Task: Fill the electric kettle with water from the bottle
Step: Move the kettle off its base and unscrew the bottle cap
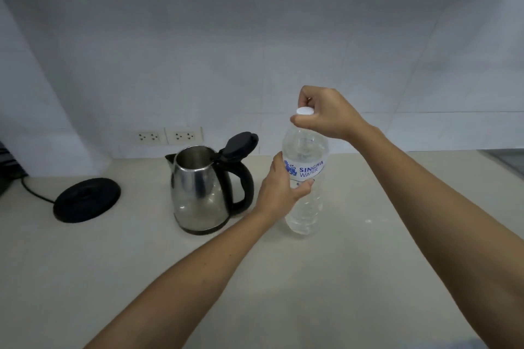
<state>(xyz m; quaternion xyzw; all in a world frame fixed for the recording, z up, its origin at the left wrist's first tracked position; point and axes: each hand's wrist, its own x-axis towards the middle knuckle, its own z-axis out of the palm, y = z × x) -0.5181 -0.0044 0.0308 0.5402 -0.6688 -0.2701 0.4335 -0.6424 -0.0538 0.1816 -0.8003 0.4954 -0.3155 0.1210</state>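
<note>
A clear plastic water bottle (304,207) with a blue-lettered label stands upright on the beige counter (368,249). My left hand (279,187) grips its middle, fingers wrapped round the label. My right hand (326,113) pinches the white cap (305,111) on top of the bottle. Just left of the bottle stands the steel electric kettle (198,190), its black lid (239,144) flipped up and its handle facing the bottle. The kettle is off its base.
The kettle's round black base (87,200) lies on the counter at the left, its cord running off to the left edge. Two white wall sockets (167,136) sit on the tiled wall behind the kettle. A dark object shows at the far left edge.
</note>
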